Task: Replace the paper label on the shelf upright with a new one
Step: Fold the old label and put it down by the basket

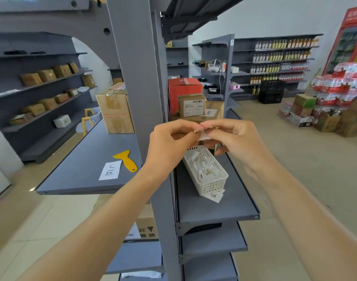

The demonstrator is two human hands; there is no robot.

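My left hand (169, 142) and my right hand (236, 138) meet in front of the grey shelf upright (139, 82), fingertips pinched together on a small white paper label (203, 135). The upright's face above my hands is bare grey metal. A second paper label (110, 170) with handwritten marks lies flat on the left shelf board (82, 159), next to a yellow plastic scraper (125, 160). Below my hands a white plastic basket (209, 175) holds several crumpled white papers, and one more marked paper (214, 195) sticks out from under its near end.
Cardboard boxes (114, 112) stand on the left shelf behind the scraper, a red box (183, 90) and brown parcels behind my hands. Grey shelving with boxes lines the left wall. Bottle shelves, a black crate and stacked drink packs (339, 86) stand across the aisle on the right.
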